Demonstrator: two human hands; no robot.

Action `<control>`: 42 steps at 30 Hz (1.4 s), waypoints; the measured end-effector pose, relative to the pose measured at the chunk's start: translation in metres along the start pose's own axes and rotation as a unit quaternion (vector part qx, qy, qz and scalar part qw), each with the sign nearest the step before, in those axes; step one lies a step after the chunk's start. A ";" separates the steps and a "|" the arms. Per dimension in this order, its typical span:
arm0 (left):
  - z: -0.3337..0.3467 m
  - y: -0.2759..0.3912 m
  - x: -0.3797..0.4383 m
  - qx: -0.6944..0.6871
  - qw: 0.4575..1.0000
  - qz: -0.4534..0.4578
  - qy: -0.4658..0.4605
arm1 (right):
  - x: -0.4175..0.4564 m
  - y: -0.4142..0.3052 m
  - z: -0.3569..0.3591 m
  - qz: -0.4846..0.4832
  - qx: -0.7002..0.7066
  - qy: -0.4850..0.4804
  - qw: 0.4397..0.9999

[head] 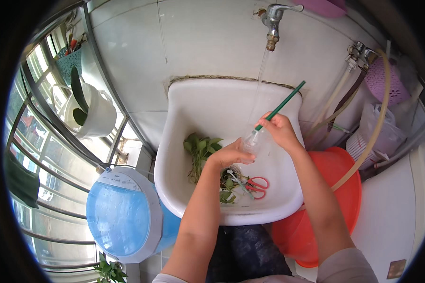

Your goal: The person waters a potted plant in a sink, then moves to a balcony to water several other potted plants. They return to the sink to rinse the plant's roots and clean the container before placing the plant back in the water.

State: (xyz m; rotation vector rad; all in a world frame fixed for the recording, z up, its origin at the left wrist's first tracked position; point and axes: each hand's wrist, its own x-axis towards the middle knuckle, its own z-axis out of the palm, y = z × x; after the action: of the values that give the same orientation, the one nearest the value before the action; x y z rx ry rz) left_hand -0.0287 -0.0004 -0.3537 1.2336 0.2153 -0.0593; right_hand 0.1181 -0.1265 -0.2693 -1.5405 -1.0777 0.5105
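Over the white ceramic sink (230,92), my left hand (230,154) is wrapped around a clear, see-through bottle (249,142). A long green rod (283,104) is gripped in my right hand (279,129). Its lower end meets the bottle's mouth; whether it goes inside is hard to tell. Water (261,69) runs in a thin stream from the metal tap (273,23) down behind the bottle. Leafy green cuttings (200,148) lie at the sink's left side. Red-handled scissors (258,187) rest among loose leaves and stems below my hands, partly hidden by my left forearm.
At left stands a blue-lidded washing machine (122,215) beside a barred window. A white pot (95,113) with a plant hangs there. A red plastic basin (340,177) sits right of the sink, with a hose (379,120) running down into it. A purple basket (386,81) hangs on the right.
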 end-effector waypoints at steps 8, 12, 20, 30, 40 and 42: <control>-0.013 0.011 -0.005 -0.074 0.996 -0.022 -0.038 | 0.005 0.009 0.009 -0.027 -0.014 0.117 0.993; -0.013 0.007 -0.003 -0.024 0.999 -0.018 -0.029 | 0.021 -0.005 -0.010 -0.003 -0.003 0.095 0.995; -0.036 -0.003 0.006 0.289 0.902 0.046 0.318 | 0.022 0.016 -0.005 0.017 0.016 0.232 0.972; 0.003 0.020 0.004 0.357 0.861 0.108 0.347 | -0.008 0.091 0.015 0.055 0.075 0.322 0.942; 0.030 0.018 0.029 0.212 0.885 0.283 0.303 | -0.021 0.065 0.005 0.136 0.079 0.272 0.949; 0.033 0.019 0.033 0.241 0.866 0.314 0.306 | -0.019 0.068 0.002 0.181 0.147 0.255 0.938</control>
State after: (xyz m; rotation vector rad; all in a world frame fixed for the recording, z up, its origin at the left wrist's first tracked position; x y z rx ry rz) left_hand 0.0115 -0.0229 -0.3317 1.7475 0.3497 0.9083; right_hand 0.1316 -0.1376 -0.3381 -1.4901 -0.3021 0.4593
